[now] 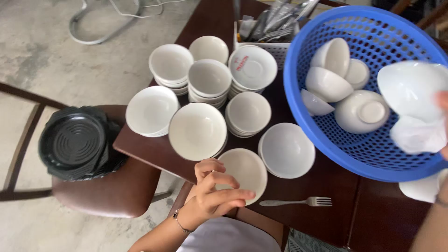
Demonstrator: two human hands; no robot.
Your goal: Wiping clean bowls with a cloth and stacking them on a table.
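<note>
Stack of black plates (74, 142) on the brown chair (109, 193), far left. White bowl stacks (207, 77) fill the dark desk (308, 219). Left hand (212, 193) rests on a shallow white bowl (247, 170) at the near edge, fingers (228, 179) curled, slightly spread. Fork (298, 202) just right of it. Blue basket (326, 144) holds loose bowls. Right hand (443, 123) at frame edge pinches a white bowl (410, 88) and a cloth (417, 135)

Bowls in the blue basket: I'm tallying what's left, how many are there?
5 in the blue basket: two at the back, one mid-left, one lower left, one upside down in the centre. Others may be hidden.
</note>
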